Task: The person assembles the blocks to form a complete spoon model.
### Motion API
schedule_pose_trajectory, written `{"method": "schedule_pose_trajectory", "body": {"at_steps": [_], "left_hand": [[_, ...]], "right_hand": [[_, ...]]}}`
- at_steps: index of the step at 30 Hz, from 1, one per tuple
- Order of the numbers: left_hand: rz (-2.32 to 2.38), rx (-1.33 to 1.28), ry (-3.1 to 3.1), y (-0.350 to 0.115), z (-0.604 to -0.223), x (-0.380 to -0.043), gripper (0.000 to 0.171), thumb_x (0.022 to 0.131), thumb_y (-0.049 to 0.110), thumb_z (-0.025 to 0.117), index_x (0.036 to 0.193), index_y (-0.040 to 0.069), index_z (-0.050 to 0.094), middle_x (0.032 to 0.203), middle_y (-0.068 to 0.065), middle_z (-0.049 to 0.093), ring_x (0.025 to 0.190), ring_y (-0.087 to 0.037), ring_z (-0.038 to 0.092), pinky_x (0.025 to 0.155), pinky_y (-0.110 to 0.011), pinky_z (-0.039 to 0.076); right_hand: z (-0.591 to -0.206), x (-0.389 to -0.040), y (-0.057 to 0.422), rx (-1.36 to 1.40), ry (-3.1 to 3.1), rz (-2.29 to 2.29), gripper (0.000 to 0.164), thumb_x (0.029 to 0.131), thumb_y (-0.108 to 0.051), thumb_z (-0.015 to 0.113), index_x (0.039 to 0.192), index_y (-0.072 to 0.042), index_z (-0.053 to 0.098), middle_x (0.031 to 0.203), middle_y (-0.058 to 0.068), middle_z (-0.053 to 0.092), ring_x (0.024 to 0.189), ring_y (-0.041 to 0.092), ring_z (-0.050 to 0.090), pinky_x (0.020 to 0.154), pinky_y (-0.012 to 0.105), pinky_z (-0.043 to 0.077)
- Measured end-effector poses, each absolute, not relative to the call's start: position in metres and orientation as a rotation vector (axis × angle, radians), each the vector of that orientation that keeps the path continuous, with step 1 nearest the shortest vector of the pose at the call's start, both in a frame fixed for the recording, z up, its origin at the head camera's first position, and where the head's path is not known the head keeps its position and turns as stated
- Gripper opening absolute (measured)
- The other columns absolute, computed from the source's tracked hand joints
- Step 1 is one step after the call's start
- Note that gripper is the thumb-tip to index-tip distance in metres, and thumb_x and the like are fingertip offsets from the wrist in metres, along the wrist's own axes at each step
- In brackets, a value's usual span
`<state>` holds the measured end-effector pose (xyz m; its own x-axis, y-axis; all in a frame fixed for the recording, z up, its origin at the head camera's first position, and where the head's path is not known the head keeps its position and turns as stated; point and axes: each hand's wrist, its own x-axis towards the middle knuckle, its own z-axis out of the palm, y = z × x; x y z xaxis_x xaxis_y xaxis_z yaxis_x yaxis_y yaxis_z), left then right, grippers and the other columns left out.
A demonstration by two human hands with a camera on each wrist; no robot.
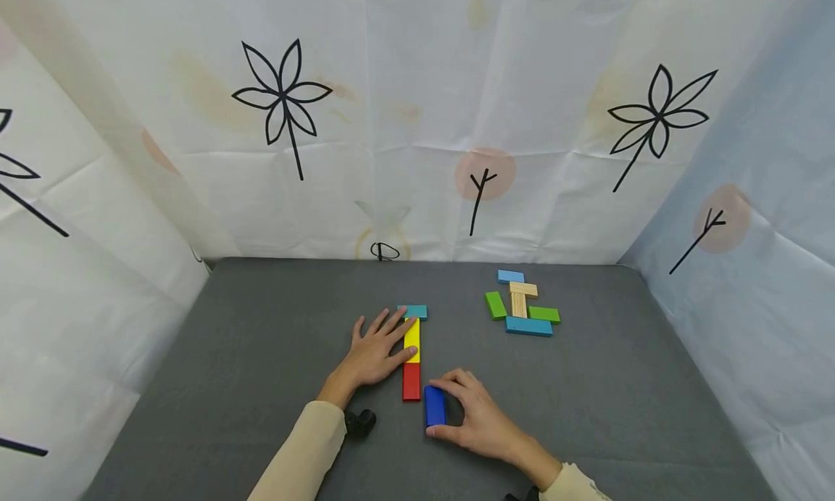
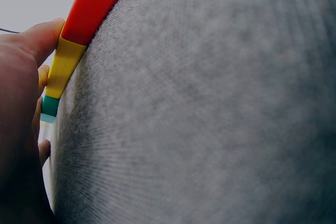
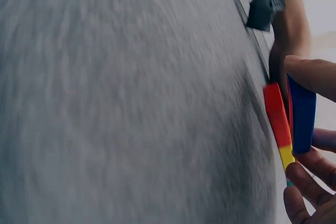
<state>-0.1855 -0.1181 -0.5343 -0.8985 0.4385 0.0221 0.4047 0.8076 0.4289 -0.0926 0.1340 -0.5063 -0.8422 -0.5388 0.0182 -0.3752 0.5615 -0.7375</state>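
Observation:
A teal block (image 1: 417,312) lies crosswise at the top of a line, with a yellow block (image 1: 412,338) and a red block (image 1: 412,382) end to end below it. My left hand (image 1: 375,354) lies over the left side of this line, fingers spread, thumb and fingertips on the yellow and teal blocks. My right hand (image 1: 479,417) pinches a dark blue block (image 1: 435,406) by its two ends, between thumb and fingers, just right of the red block. In the right wrist view the blue block (image 3: 302,116) is seen side-on between thumb and fingers.
On the grey table (image 1: 620,385), farther back right, several blocks form a figure: a light blue block (image 1: 511,276), plain wooden blocks (image 1: 518,305), green blocks (image 1: 495,306) and a wide blue block (image 1: 529,327). A patterned white cloth (image 1: 404,124) hangs behind the table.

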Motion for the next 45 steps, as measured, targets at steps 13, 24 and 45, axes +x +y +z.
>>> {"method": "schedule_pose_trajectory", "body": {"at_steps": [13, 24, 45], "left_hand": [[0.630, 0.662, 2.909, -0.117, -0.531, -0.190, 0.066, 0.104, 0.056, 0.046, 0.161, 0.028, 0.031, 0.169, 0.002, 0.020, 0.154, -0.033, 0.016, 0.115, -0.069, -0.002], [0.624, 0.660, 2.906, -0.117, -0.533, -0.188, 0.066, 0.103, 0.057, 0.045, 0.162, 0.029, 0.030, 0.169, 0.002, 0.019, 0.154, -0.032, 0.016, 0.115, -0.069, -0.003], [0.619, 0.663, 2.907, -0.117, -0.534, -0.186, 0.066, 0.103, 0.057, 0.045, 0.162, 0.029, 0.031, 0.169, 0.002, 0.020, 0.154, -0.033, 0.017, 0.115, -0.070, -0.002]], "right_hand": [[-0.508, -0.090, 0.114, -0.916, 2.566, -1.132, 0.061, 0.082, -0.046, 0.084, 0.134, -0.019, 0.065, 0.123, -0.011, 0.053, 0.112, 0.011, 0.045, 0.095, 0.043, 0.043], [-0.512, -0.088, 0.110, -0.889, 2.589, -1.077, 0.061, 0.082, -0.050, 0.083, 0.132, -0.020, 0.067, 0.121, -0.012, 0.050, 0.110, 0.011, 0.043, 0.093, 0.040, 0.043], [-0.518, -0.087, 0.101, -0.962, 2.708, -0.961, 0.064, 0.080, -0.055, 0.082, 0.132, -0.021, 0.067, 0.111, -0.011, 0.047, 0.100, 0.007, 0.043, 0.087, 0.035, 0.040]]}}
